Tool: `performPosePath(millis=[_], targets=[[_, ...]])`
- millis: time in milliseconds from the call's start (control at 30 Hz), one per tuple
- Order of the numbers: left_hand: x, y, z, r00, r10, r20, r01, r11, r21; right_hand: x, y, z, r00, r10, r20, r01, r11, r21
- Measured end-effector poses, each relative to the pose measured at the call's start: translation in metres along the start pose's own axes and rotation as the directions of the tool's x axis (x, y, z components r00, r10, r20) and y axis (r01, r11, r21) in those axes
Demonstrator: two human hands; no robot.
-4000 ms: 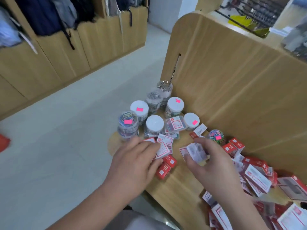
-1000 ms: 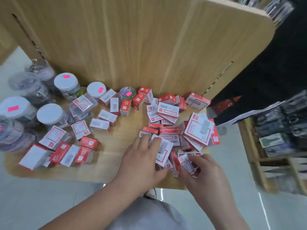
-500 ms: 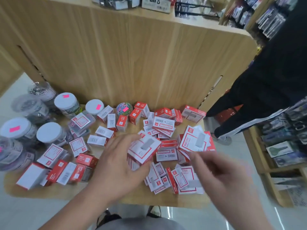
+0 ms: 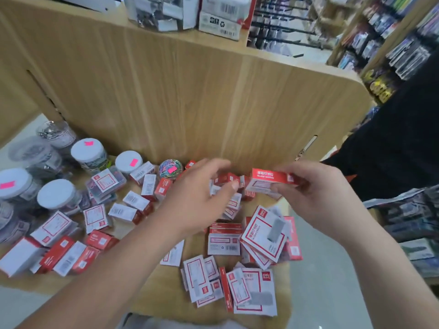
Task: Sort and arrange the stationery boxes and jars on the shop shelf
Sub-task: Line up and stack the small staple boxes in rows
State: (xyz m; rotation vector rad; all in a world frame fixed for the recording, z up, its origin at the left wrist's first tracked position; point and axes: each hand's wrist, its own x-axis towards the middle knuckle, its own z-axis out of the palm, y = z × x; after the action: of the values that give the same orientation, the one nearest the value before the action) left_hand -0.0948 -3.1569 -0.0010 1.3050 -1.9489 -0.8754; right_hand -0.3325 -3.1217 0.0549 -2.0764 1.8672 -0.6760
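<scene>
Many red-and-white stationery boxes (image 4: 262,231) lie scattered over the low wooden shelf (image 4: 164,295), with more boxes (image 4: 64,255) at its left front. White-lidded clear jars (image 4: 86,151) with pink tags stand in a group at the left, and a small jar of coloured clips (image 4: 170,168) sits by the back panel. My right hand (image 4: 316,198) pinches a red box (image 4: 270,180) by its right end, lifted above the pile. My left hand (image 4: 199,198) hovers just left of that box, its fingers and thumb curved apart and holding nothing.
A tall wooden back panel (image 4: 190,103) rises behind the shelf. Its top ledge carries packaged goods (image 4: 221,17). A person in black clothing (image 4: 399,148) stands close at the right. Racks of stationery (image 4: 413,224) fill the right side.
My left hand has let go of the white-fronted box it held half a second ago. My right hand now holds a red box raised near the back panel. The view has tilted up.
</scene>
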Motion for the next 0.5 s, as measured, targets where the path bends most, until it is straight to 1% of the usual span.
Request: performPosePath(millis=[33, 67, 133, 200, 267, 367, 500], targets=[[0.0, -0.014, 0.002, 1.0, -0.009, 0.01, 0.008, 0.991, 0.132, 0.002, 0.007, 0.003, 0.999, 0.031, 0.014, -0.029, 0.995, -0.095], [-0.001, -0.026, 0.005, 0.998, -0.021, 0.052, 0.009, 0.976, 0.218, 0.004, 0.014, 0.007, 0.998, 0.066, 0.025, -0.061, 0.985, -0.16], [-0.004, -0.042, 0.011, 0.985, -0.02, 0.171, -0.024, 0.968, 0.249, 0.007, 0.023, 0.017, 0.991, 0.128, 0.044, -0.117, 0.974, -0.196], [-0.004, -0.048, 0.017, 0.971, 0.017, 0.237, -0.079, 0.964, 0.254, 0.01, 0.028, 0.028, 0.983, 0.173, 0.054, -0.16, 0.969, -0.189], [0.0, -0.051, 0.021, 0.972, 0.056, 0.228, -0.121, 0.952, 0.28, 0.012, 0.032, 0.036, 0.977, 0.209, 0.036, -0.199, 0.963, -0.181], [0.005, -0.054, 0.02, 0.976, 0.069, 0.204, -0.125, 0.953, 0.276, 0.012, 0.035, 0.041, 0.966, 0.257, -0.007, -0.253, 0.946, -0.2], [0.005, -0.057, 0.016, 0.978, 0.075, 0.197, -0.132, 0.946, 0.295, 0.007, 0.04, 0.034, 0.958, 0.286, -0.024, -0.285, 0.938, -0.199]])
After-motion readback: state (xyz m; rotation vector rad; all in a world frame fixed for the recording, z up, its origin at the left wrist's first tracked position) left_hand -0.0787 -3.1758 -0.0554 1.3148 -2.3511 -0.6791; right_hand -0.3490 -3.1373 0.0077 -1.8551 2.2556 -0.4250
